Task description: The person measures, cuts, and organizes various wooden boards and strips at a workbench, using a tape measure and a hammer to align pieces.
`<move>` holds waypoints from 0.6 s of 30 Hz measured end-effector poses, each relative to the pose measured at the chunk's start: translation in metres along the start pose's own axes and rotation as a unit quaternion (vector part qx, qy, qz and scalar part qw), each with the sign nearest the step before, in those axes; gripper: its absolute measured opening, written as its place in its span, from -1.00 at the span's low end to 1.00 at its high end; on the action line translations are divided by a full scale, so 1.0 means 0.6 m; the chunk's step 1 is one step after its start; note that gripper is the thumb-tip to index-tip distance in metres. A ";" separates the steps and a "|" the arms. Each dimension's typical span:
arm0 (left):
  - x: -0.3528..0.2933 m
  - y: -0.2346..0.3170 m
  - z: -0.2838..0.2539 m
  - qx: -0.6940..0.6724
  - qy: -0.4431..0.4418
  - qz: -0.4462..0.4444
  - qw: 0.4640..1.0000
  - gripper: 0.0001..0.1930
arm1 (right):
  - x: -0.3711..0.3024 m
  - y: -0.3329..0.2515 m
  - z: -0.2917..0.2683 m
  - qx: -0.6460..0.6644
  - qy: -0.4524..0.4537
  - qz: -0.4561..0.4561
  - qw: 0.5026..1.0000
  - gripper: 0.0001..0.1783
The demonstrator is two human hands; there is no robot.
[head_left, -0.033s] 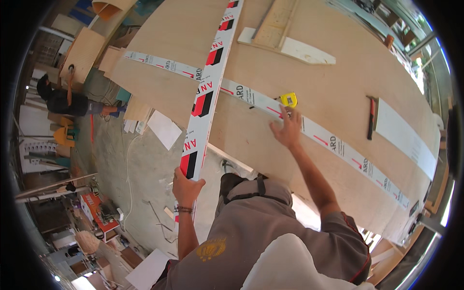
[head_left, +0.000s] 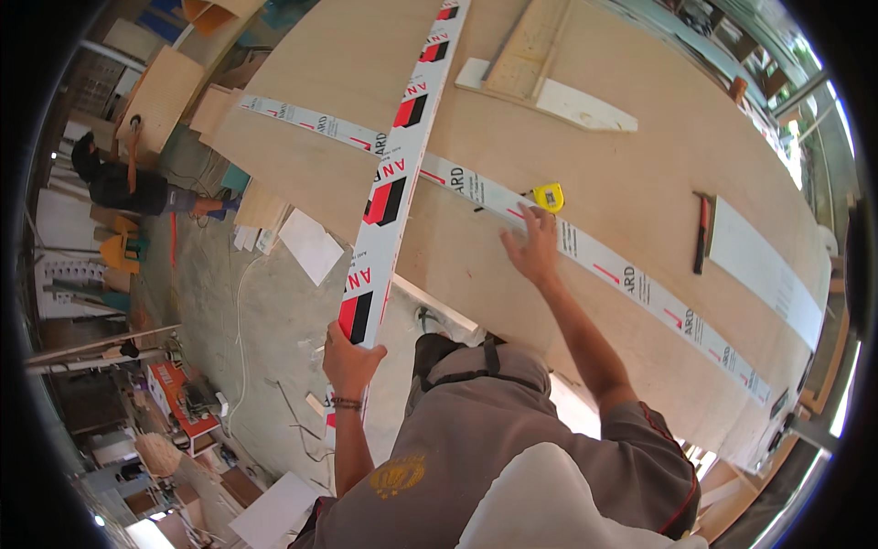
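Observation:
A long white board [head_left: 395,183] with red and black print slants from near my body across the worktable. My left hand [head_left: 352,366] is wrapped round its near end. Beneath it a narrower white printed strip [head_left: 604,265] lies across the table, running from far left to near right. My right hand [head_left: 532,247] reaches over this strip with thumb and fingers apart, fingertips on or just above it. Just beyond those fingers sits a yellow tape measure [head_left: 549,197], close to the strip's far edge.
The big tan panel [head_left: 640,183] forms the worktop. On it are a hammer [head_left: 701,233], a white sheet [head_left: 764,265], and a wooden frame [head_left: 526,50] over a pointed white piece [head_left: 585,105]. Left, another person [head_left: 128,178] works at a wooden panel [head_left: 160,96]. Tools clutter the floor's lower left.
My right hand has slid slightly left along the strip. The whole view has shifted a little; my left hand keeps its hold on the board.

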State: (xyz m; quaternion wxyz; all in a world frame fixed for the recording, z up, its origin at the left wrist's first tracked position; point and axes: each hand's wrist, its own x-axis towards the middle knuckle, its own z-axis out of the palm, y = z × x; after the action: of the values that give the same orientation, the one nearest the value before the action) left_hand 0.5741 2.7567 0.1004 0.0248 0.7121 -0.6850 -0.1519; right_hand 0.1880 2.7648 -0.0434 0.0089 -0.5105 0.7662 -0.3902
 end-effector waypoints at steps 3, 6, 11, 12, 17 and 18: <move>-0.044 -0.008 -0.046 -0.005 0.005 -0.008 1.000 -0.17 | 0.069 -0.050 0.100 0.297 -0.068 0.163 0.939 -0.34; -0.114 -0.060 -0.090 0.013 0.007 -0.014 1.000 -0.17 | 0.159 -0.081 0.178 0.423 -0.115 0.272 0.857 -0.40; -0.240 -0.210 -0.134 0.072 -0.020 -0.040 0.996 -0.12 | 0.361 -0.044 0.283 0.603 -0.101 0.376 0.696 -0.27; -0.275 -0.235 -0.145 0.083 -0.037 -0.053 0.994 -0.09 | 0.396 -0.040 0.302 0.634 -0.089 0.385 0.665 -0.26; -0.476 -0.322 -0.268 0.128 -0.110 -0.155 0.973 -0.17 | 0.497 -0.036 0.340 0.667 -0.150 0.370 0.629 -0.21; -0.504 -0.354 -0.282 0.178 -0.092 -0.137 0.970 -0.15 | 0.517 -0.013 0.343 0.660 -0.163 0.371 0.633 -0.19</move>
State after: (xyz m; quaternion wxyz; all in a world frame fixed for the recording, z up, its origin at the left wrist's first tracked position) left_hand 0.8174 3.0374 0.2648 -0.1867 0.7749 -0.5965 -0.0941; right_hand 0.1304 2.3975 -0.0626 0.6123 -0.0967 0.4147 -0.6662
